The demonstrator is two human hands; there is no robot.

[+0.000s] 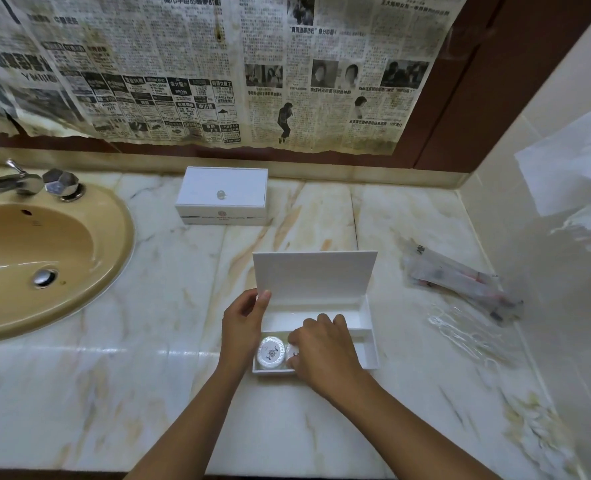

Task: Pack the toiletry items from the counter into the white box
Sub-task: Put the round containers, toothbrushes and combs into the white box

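An open white box (368, 336) lies on the marble counter (148, 358), its lid (316, 275) raised upright. My left hand (243, 325) grips the lid's lower left corner and the box's left end. One round wrapped soap (270, 351) lies in the box's front left compartment. My right hand (325, 353) reaches into the box and pinches a second round soap (291, 351) beside the first; that soap is mostly hidden under my fingers. Plastic-wrapped toiletry items (460, 280) lie on the counter to the right.
A closed white box with a small knob (222, 195) stands at the back of the counter. A beige sink (37, 261) with chrome taps (27, 183) fills the left. Clear plastic wrapping (467, 332) lies right of the open box. A tiled wall rises on the right.
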